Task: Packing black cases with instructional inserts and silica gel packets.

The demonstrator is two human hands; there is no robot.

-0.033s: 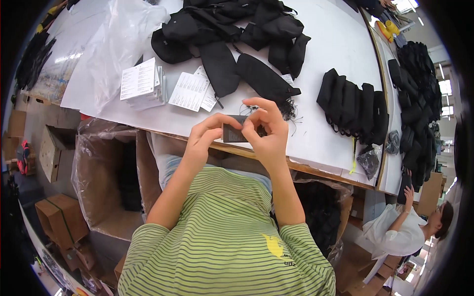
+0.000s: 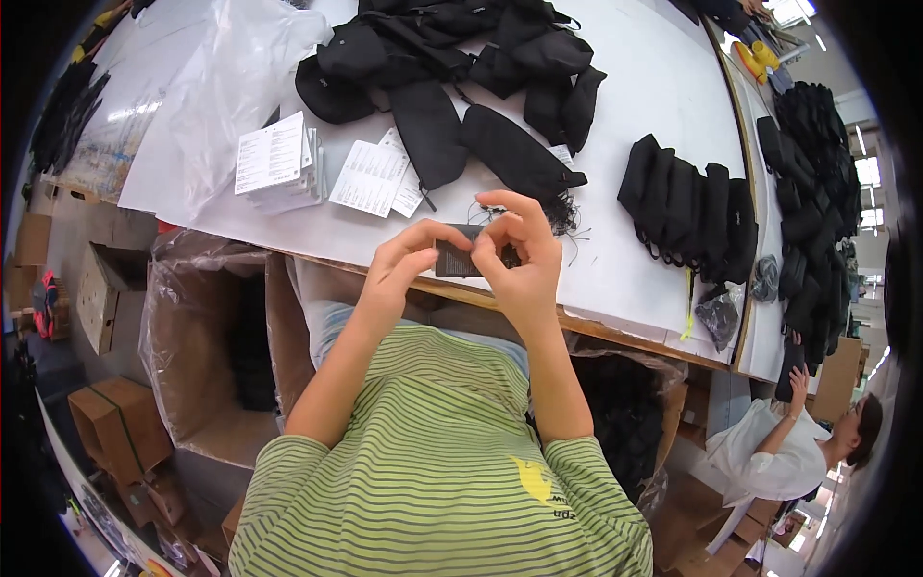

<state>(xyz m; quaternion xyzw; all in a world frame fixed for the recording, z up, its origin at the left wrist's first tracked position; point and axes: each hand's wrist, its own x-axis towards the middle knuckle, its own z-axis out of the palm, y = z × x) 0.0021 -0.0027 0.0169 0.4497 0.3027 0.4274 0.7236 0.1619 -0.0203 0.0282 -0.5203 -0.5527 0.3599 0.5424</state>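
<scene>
Just above the near edge of the table, a dark grey card tag [image 2: 456,263] with fine pale print is held between my hands. My left hand [image 2: 396,264] pinches its left side with thumb and forefinger. At the tag's upper right, my right hand [image 2: 524,258] is closed with thumb and forefinger pressed together, the other fingers raised. Whatever lies in that pinch besides the tag is too small to make out. Right behind my right hand lies a tangle of thin black strings [image 2: 561,213]. A black pouch [image 2: 514,146] rests beyond it.
White printed cards [image 2: 369,179] lie beside a stack of cards [image 2: 273,159]. Black pouches are heaped at the back, and a row [image 2: 685,207] stands at right. Clear plastic [image 2: 216,106] covers the left. An open lined carton [image 2: 207,385] sits below; a co-worker [image 2: 779,447] is at far right.
</scene>
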